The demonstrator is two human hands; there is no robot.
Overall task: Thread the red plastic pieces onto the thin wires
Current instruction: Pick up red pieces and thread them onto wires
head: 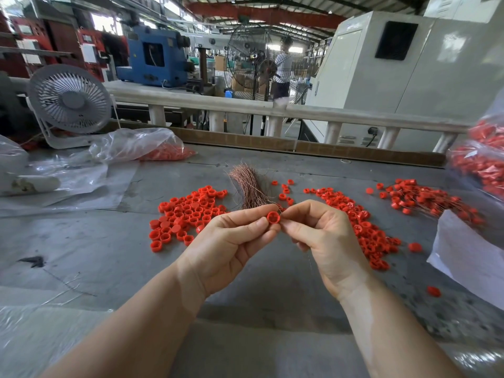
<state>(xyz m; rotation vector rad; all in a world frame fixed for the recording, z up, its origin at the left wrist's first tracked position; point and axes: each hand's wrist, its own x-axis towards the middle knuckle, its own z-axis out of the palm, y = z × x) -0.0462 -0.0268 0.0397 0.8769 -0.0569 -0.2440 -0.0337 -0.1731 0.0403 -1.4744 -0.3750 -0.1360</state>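
Note:
My left hand (231,241) pinches a small red plastic cap (273,217) between thumb and forefinger, its open side facing me. My right hand (321,236) pinches a thin wire (309,259) right beside the cap; the wire trails down below the hand. A bundle of copper-coloured wires (249,188) lies on the grey table just behind my hands. Loose red caps lie in a pile on the left (185,216) and another on the right (362,227). Caps strung on wires (425,200) lie farther right.
Clear plastic bags of red caps sit at the back left (163,151) and far right (480,162). A small white fan (69,100) stands at the left rear. A white sheet (469,257) lies at the right. A white railing (245,105) borders the table's far side.

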